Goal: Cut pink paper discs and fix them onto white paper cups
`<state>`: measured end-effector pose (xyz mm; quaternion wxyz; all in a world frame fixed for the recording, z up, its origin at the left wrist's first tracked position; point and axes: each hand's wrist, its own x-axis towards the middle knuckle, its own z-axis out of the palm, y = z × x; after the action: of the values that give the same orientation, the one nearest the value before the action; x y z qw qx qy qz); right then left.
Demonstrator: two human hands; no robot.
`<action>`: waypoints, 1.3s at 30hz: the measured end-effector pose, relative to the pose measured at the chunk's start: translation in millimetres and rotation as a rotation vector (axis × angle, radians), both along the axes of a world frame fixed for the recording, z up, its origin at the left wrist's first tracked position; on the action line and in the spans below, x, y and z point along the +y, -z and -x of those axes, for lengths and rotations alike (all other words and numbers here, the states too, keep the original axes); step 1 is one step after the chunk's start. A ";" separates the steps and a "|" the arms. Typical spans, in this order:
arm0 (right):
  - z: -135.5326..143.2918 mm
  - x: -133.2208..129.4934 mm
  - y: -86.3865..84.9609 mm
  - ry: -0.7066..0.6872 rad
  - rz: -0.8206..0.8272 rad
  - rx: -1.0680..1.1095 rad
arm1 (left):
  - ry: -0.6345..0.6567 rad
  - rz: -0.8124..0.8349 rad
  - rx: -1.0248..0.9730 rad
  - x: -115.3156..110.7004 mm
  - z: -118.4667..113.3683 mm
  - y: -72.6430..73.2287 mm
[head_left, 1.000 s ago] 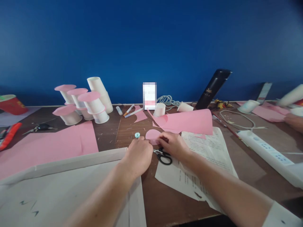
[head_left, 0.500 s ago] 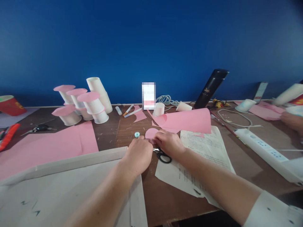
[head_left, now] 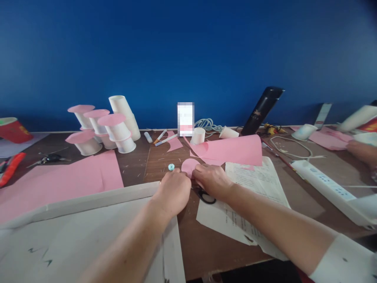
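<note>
A pink paper circle [head_left: 190, 166] is pinched between my two hands at the middle of the table. My left hand [head_left: 176, 190] has its fingers curled at the circle's left edge. My right hand [head_left: 212, 179] is closed on its right edge, and the fingertips of both are partly hidden. Black-handled scissors [head_left: 207, 197] lie just under my right hand, partly covered by it. A small light-blue ring [head_left: 171, 167] sits beside my left hand. Behind the hands, a white paper cup [head_left: 198, 136] stands by a curled pink sheet [head_left: 235, 149].
Stacked cups with pink discs [head_left: 118, 131] stand at the back left. A white box lid [head_left: 103, 232] fills the front left. Printed paper [head_left: 253, 184], a power strip [head_left: 326, 184] and a tilted black bottle [head_left: 262, 112] are on the right, near another person's hand [head_left: 363, 152].
The view has shifted slightly. My right hand has turned a little over the scissors, covering more of them. Both hands stay at the pink circle.
</note>
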<state>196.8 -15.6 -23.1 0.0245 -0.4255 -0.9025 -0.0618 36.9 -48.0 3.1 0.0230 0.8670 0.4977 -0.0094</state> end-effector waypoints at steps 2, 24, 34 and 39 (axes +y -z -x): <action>-0.2 -0.5 -0.2 0.004 0.000 0.005 | -0.003 -0.004 -0.001 -0.1 0.0 0.1; 3.0 15.7 -2.3 0.135 0.059 0.139 | 0.005 -0.024 0.021 1.3 -0.1 1.6; -4.7 19.3 -2.0 0.186 0.182 0.325 | -0.002 -0.018 0.044 -0.3 -0.4 -0.2; -7.6 18.7 2.2 0.175 0.183 0.407 | -0.005 -0.032 0.018 0.7 0.6 3.6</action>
<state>204.4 3.1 -25.3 0.1619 -0.5064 -0.8403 0.1056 36.2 -47.3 -0.6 0.0050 0.8659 0.5000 -0.0091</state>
